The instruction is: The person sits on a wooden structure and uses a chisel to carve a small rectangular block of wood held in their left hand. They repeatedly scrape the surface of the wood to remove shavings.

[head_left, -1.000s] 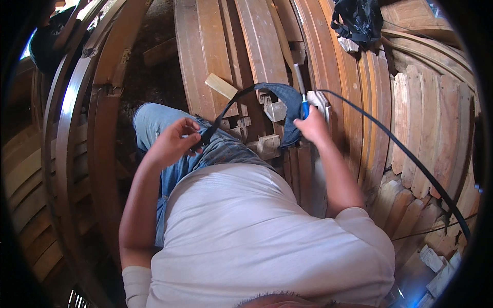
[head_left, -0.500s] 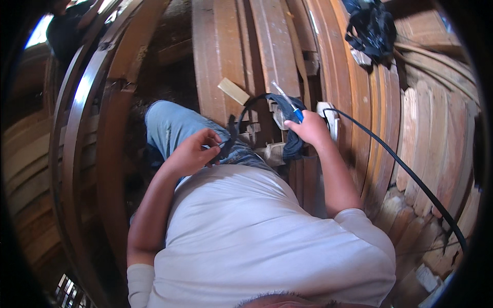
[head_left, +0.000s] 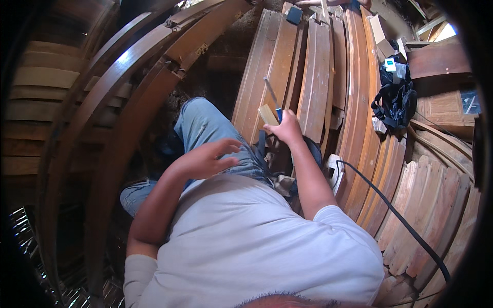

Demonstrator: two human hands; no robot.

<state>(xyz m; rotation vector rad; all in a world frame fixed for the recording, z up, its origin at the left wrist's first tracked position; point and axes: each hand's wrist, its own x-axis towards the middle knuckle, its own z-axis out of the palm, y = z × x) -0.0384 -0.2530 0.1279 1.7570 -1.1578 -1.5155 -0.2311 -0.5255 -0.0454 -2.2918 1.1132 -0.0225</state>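
Note:
My right hand [head_left: 287, 127] is closed round the blue handle of a tool [head_left: 279, 113] with a long, narrow metal shaft pointing away from me. Whether it is a chisel or a screwdriver I cannot make out. Right by the thumb is a small pale wooden block [head_left: 267, 115]; I cannot tell if my fingers grip it too. My left hand [head_left: 208, 158] hovers over my lap, fingers apart, with nothing in it. Dark cloth [head_left: 311, 149] lies partly hidden behind my right forearm.
Long brown boards [head_left: 314, 77] run away from me. Curved dark wooden pieces [head_left: 123, 66] stand at left. A black cable [head_left: 390, 205] leaves a white object [head_left: 336, 169]. At right are a black bag [head_left: 395, 102] and pale slats [head_left: 426, 210]. A dark block [head_left: 294, 15] sits far off.
My right hand has moved from the dark cloth to the pale block, still holding the blue-handled tool. My left hand has opened from a curl near a black strap. The view has turned.

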